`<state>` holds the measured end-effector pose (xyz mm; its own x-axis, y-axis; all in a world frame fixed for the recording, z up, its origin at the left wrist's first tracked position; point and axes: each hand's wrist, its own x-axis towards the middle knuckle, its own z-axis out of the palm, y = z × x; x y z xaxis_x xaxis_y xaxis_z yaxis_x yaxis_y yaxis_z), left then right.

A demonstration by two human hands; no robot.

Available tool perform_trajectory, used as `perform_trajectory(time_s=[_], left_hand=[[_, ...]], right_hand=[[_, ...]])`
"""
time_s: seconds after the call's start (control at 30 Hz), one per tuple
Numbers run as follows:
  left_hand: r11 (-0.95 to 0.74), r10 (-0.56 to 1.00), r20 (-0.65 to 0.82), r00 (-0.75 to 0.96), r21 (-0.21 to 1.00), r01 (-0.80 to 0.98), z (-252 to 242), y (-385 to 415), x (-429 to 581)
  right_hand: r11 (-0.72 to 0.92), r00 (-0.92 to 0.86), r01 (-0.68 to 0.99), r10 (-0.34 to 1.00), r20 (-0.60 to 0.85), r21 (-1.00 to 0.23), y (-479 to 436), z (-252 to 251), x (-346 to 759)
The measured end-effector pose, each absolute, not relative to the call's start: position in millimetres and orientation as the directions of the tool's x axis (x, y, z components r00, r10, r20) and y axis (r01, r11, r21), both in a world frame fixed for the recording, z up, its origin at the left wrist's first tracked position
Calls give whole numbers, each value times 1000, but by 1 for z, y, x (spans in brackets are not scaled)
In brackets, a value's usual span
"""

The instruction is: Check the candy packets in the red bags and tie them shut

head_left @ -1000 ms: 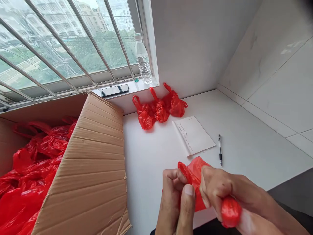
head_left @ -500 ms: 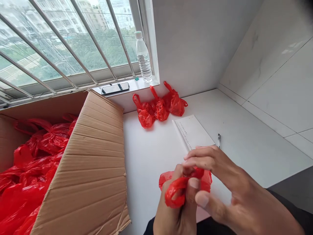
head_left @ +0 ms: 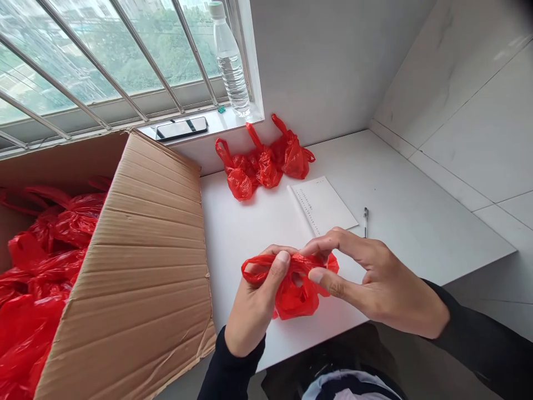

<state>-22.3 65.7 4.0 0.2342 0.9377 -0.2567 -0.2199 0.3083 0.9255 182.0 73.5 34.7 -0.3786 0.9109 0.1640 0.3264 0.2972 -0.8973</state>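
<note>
A red plastic bag (head_left: 297,303) is between my two hands, above the near edge of the white table. My left hand (head_left: 260,300) pinches its gathered top, thumb over the plastic, and a handle loop sticks out to the left. On the other side, my right hand (head_left: 358,272) has its thumb and fingertips closed on the bag's right part. Whatever the bag contains is hidden. Three tied red bags (head_left: 266,166) stand in a row against the wall, their handles pointing up.
At left, an open cardboard box (head_left: 141,266) holds a heap of red bags (head_left: 62,250). A notebook (head_left: 327,203) and a pen (head_left: 365,222) lie on the table (head_left: 420,222). On the windowsill are a water bottle (head_left: 232,69) and a phone (head_left: 182,129).
Both hands have moved forward and spread apart, with the bag's top now stretched between them. My right fingers have closed on the plastic. The camera view has tipped downward.
</note>
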Motion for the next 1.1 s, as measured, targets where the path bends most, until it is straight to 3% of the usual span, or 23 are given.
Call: perform_trajectory(time_s=[0.13,0.27,0.6,0.8,0.9,1.0,1.1], left_hand=[[289,941,-248,232,943,-165,11,66,-28],[266,939,-222,261,953,-147,12,65,-33],[186,954,-181,238,983,2,12,64,-33],[108,989,-127,76,970,220,5,56,-49],[158,987,-152,-48,972,174,8,48,-55],[200,977,-192,-92,976,84,15,40,-50],[221,965,-195,-174,965,144,20,34,-45]], right_hand=[[412,-459,349,858,230,-842,84,22,184],[469,-617,360,768,171,-806,94,9,184],[487,-593,408,784,181,-772,99,5,184],[243,-438,450,899,25,-859,94,6,198],[106,-370,341,929,-30,-934,87,1,208],[83,-361,213,933,1,-974,79,-8,214],[89,-325,152,945,35,-984,77,-15,214]])
